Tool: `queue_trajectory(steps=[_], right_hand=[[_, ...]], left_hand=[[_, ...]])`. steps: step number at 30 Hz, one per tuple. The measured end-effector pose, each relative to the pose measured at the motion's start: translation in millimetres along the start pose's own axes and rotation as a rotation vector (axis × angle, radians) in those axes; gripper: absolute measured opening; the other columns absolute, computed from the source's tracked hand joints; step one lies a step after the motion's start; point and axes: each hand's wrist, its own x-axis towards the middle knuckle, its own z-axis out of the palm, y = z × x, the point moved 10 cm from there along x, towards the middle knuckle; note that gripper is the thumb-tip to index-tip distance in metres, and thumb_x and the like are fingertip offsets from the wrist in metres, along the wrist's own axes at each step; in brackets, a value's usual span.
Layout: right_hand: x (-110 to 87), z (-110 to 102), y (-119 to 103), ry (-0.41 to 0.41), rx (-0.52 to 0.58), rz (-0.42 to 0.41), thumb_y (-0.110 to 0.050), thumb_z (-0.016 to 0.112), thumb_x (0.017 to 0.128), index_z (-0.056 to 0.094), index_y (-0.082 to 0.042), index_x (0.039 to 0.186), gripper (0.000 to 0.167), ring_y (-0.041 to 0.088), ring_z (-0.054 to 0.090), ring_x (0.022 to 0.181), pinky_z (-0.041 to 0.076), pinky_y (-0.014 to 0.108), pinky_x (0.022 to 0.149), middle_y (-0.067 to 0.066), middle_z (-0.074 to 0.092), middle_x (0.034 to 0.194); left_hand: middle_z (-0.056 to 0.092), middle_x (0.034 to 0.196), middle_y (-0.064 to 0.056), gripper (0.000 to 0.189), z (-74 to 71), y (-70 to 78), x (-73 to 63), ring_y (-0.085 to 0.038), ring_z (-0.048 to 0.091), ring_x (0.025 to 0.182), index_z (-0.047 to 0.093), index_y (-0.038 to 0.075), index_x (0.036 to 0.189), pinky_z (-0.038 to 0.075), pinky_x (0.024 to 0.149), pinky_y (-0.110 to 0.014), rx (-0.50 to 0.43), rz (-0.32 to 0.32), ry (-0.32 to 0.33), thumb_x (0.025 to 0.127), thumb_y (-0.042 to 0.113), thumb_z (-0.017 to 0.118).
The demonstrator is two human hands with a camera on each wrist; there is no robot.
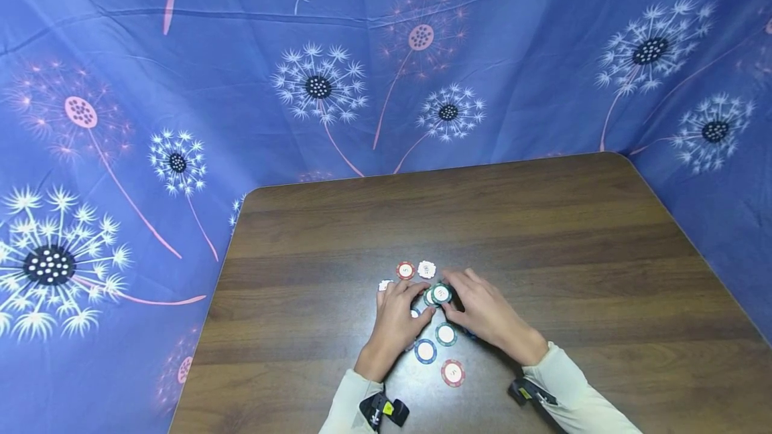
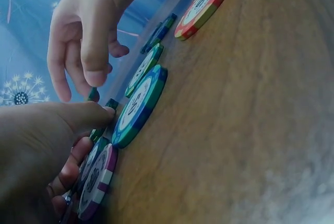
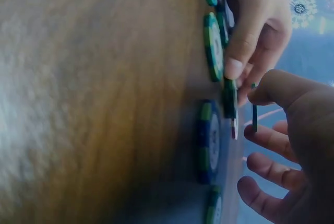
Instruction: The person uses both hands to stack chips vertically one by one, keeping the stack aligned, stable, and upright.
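Head view: pinching the upper green chip (image 1: 441,293) with the right hand (image 1: 487,307) at lower centre, overlapping the lower green chip (image 1: 429,298), gripped by the left hand (image 1: 395,321). Showing a red chip (image 1: 405,270) and a white chip (image 1: 426,269) just above, plus a blue chip (image 1: 425,351) lower down on the tabletop (image 1: 543,233).

Left wrist view: showing a purple-and-white chip (image 2: 98,185) at lower left.

Right wrist view: showing the upper green chip edge-on, right of centre.
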Motion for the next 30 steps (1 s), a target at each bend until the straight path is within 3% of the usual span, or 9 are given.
queue_trajectory(steps=[6,16,24,30], right_hand=[[-1.2,8.9,-2.1,-0.024,-0.009,0.002,-0.028,0.070,0.083,0.052,-0.014,0.137,0.058,0.024,0.060,0.112,0.052,0.048,0.089,0.001,0.066,0.124],[1.8,13.6,-3.3,-0.037,-0.003,0.027,-0.027,0.071,0.083,0.055,-0.017,0.134,0.055,0.016,0.059,0.100,0.053,0.042,0.079,0.001,0.068,0.116],[1.9,18.6,1.9,-0.067,0.065,0.089,-0.025,0.074,0.081,0.055,-0.019,0.134,0.056,0.016,0.058,0.099,0.052,0.042,0.082,0.000,0.066,0.119],[2.9,11.9,0.1,-0.056,0.079,0.067,-0.028,0.077,0.081,0.056,-0.015,0.132,0.057,0.017,0.058,0.105,0.052,0.042,0.086,0.001,0.066,0.122]], left_hand=[[0.066,0.113,0.012,0.045,0.3,1.9,-1.0,-0.013,0.053,0.095,0.066,0.030,0.122,0.031,0.083,-0.034,0.011,0.005,-0.007,0.079,0.044,0.074],[0.066,0.114,0.010,0.049,-3.2,5.4,-0.6,-0.014,0.054,0.096,0.065,0.029,0.124,0.033,0.082,-0.035,0.041,0.023,-0.010,0.079,0.044,0.075],[0.067,0.112,0.009,0.050,-6.1,6.6,-0.6,-0.015,0.055,0.095,0.065,0.029,0.125,0.033,0.082,-0.035,0.013,0.035,-0.006,0.079,0.043,0.077],[0.067,0.111,0.009,0.048,-5.1,5.7,0.1,-0.014,0.055,0.094,0.067,0.028,0.123,0.032,0.081,-0.035,0.001,0.026,-0.011,0.078,0.043,0.077]])
